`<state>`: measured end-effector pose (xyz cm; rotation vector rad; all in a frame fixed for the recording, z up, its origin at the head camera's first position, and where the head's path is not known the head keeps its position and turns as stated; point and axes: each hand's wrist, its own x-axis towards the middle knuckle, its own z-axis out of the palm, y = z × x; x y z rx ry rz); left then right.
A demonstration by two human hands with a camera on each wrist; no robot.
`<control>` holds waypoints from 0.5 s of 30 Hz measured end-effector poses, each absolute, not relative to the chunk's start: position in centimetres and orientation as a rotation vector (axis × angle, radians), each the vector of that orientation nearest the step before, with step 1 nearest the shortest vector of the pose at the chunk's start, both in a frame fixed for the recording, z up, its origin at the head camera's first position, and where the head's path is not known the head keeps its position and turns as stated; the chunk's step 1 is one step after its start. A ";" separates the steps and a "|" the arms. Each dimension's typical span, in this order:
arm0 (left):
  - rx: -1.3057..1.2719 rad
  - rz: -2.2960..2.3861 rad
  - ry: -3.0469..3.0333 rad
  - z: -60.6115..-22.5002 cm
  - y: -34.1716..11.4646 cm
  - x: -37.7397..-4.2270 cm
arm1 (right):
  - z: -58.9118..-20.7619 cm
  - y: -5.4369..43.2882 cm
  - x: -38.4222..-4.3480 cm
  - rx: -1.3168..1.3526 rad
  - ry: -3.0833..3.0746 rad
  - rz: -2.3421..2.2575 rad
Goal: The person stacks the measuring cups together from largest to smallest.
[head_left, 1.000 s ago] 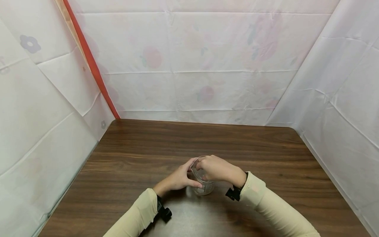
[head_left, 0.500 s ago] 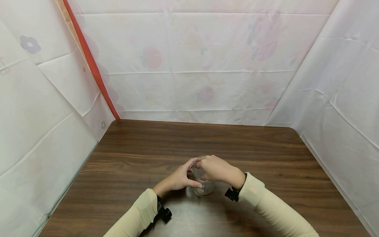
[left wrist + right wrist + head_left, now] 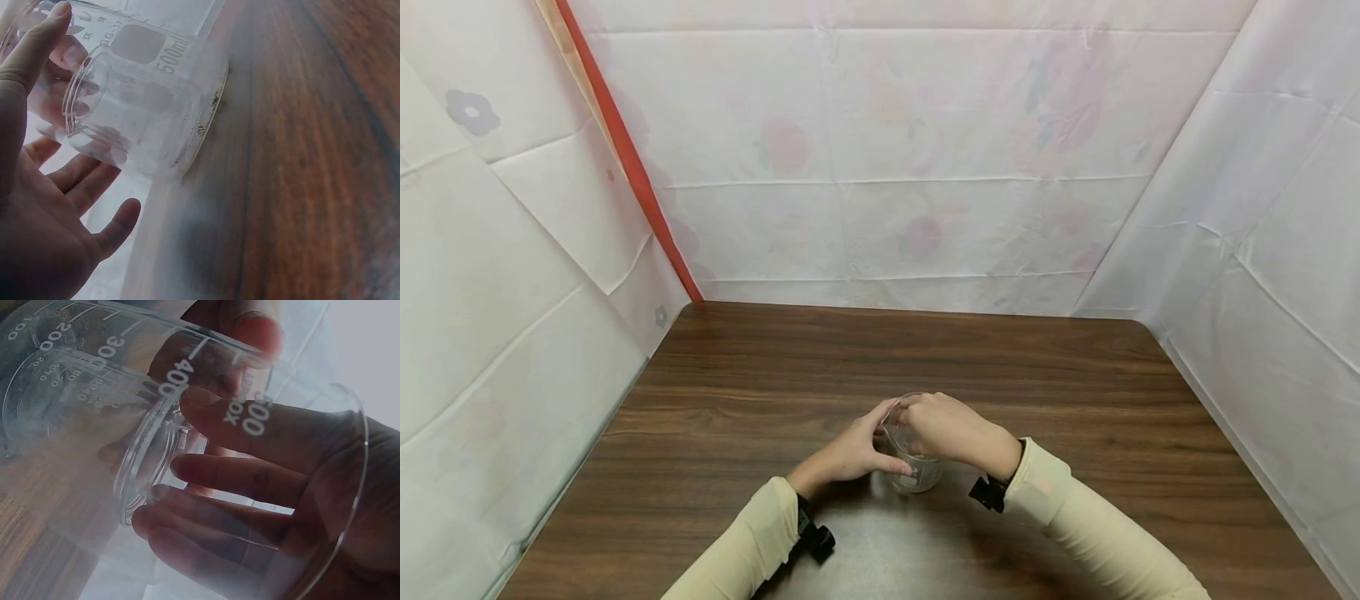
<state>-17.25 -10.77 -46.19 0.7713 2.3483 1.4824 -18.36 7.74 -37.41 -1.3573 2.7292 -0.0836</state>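
Observation:
A clear 500 ml glass beaker (image 3: pixel 922 480) stands on the table near its front. My left hand (image 3: pixel 852 450) grips this beaker near the top, thumb on the near side and some fingers behind it. Inside it sits a smaller glass beaker (image 3: pixel 140 103), with printed graduations visible in the right wrist view. My right hand (image 3: pixel 957 427) reaches down through the large beaker's mouth. In the right wrist view, its thumb and fingertips pinch the small beaker's rim (image 3: pixel 130 478). From the head view, the right hand hides most of the small beaker.
Brown wood-grain table (image 3: pixel 760 367) extends around the beakers. White patterned sheets (image 3: pixel 865 108) hang behind and on both sides, with a red strip (image 3: pixel 625 142) at the back left. A black camera (image 3: pixel 820 542) is strapped to the left wrist and another camera (image 3: pixel 988 493) to the right.

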 end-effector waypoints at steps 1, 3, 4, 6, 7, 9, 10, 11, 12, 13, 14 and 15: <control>0.767 1.481 2.348 -46.2 -10.8 -17.3 | -37.4 7.7 -18.3 -1.350 2.728 -0.086; 0.767 1.480 2.350 -46.2 -10.8 -17.4 | -37.4 7.7 -18.4 -1.342 2.724 -0.090; 0.768 1.478 2.352 -46.3 -10.8 -17.4 | -37.4 7.7 -18.3 -1.340 2.724 -0.086; 0.767 1.477 2.349 -46.3 -10.7 -17.5 | -37.3 7.6 -18.4 -1.343 2.724 -0.082; 0.768 1.475 2.349 -46.3 -10.7 -17.5 | -37.3 7.6 -18.4 -1.351 2.724 -0.077; 0.767 1.476 2.345 -46.3 -10.7 -17.5 | -37.3 7.6 -18.4 -1.369 2.724 -0.063; 0.766 1.475 2.345 -46.3 -10.7 -17.5 | -37.3 7.7 -18.4 -1.375 2.722 -0.063; 0.764 1.475 2.344 -46.3 -10.7 -17.5 | -37.3 7.7 -18.3 -1.382 2.719 -0.063; 0.762 1.474 2.345 -46.3 -10.8 -17.5 | -37.3 7.7 -18.3 -1.385 2.718 -0.063; 0.761 1.473 2.347 -46.3 -10.8 -17.4 | -37.3 7.7 -18.3 -1.386 2.717 -0.064; 0.760 1.474 2.347 -46.3 -10.8 -17.4 | -37.3 7.7 -18.3 -1.382 2.715 -0.062; 0.760 1.474 2.348 -46.3 -10.8 -17.4 | -37.3 7.6 -18.3 -1.376 2.715 -0.063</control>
